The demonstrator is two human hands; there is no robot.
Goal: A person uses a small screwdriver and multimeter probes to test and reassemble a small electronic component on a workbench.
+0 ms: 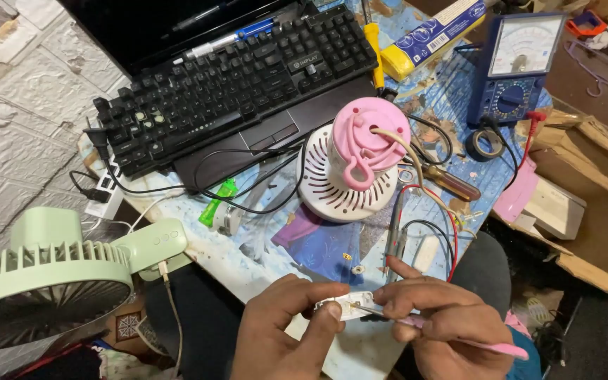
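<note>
My left hand (283, 327) pinches a small white plastic plug-like part (346, 307) at the near edge of the table. My right hand (445, 324) holds a thin pink-handled tool (483, 345) whose metal tip touches that part. Just beyond my hands stands a pink and white round device (352, 160) with a vented white base and a beige cord running from its top toward my hands. Red and black wires (452, 232) lie beside it.
A black keyboard (233, 77) sits on a laptop at the back. A blue analog multimeter (515, 67) stands at the right, with black tape (485, 144) and a screwdriver (452, 181) nearby. A green clip fan (58, 267) is at the left. Cardboard boxes (585, 204) lie right.
</note>
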